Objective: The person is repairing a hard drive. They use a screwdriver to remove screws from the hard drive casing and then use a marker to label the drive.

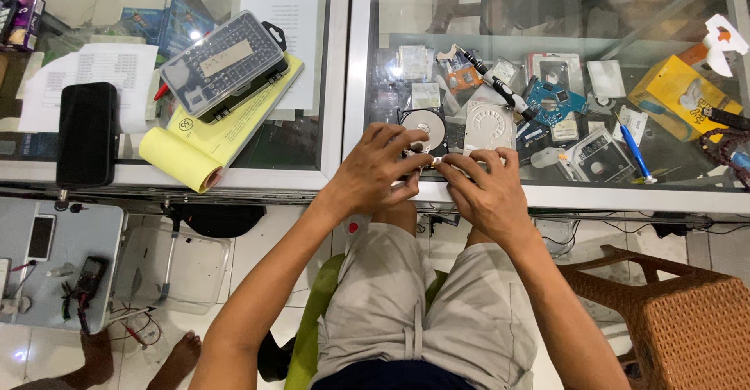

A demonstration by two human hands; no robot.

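**Both hands meet over an opened hard drive at the desk's near edge**

The glass-topped desk point(344, 69) spans the whole view, its metal frame running under both wrists. To the right of the right hand and nearer the person stands a woven brown stool point(672, 320). Far to the left of the left hand lies a black phone point(87, 134), and between it and that hand a rolled yellow sheet point(205, 141) carries a clear case of screwdriver bits point(224, 63).

The left hand point(375, 175) is curled, its fingers bent down onto the near edge of the open hard drive point(426, 128), whose shiny platter shows just beyond the fingertips. The right hand point(484, 191) is curled too, fingertips pinched toward the left hand's; the two hands touch at the drive's near edge, and both seem to pinch a small pale part there, too small to identify.

Just beyond the right hand lies the silver drive lid point(490, 127). Further out sit a blue circuit board point(553, 99) and a black-handled screwdriver point(496, 85); a blue pen point(634, 149) lies well to the right.
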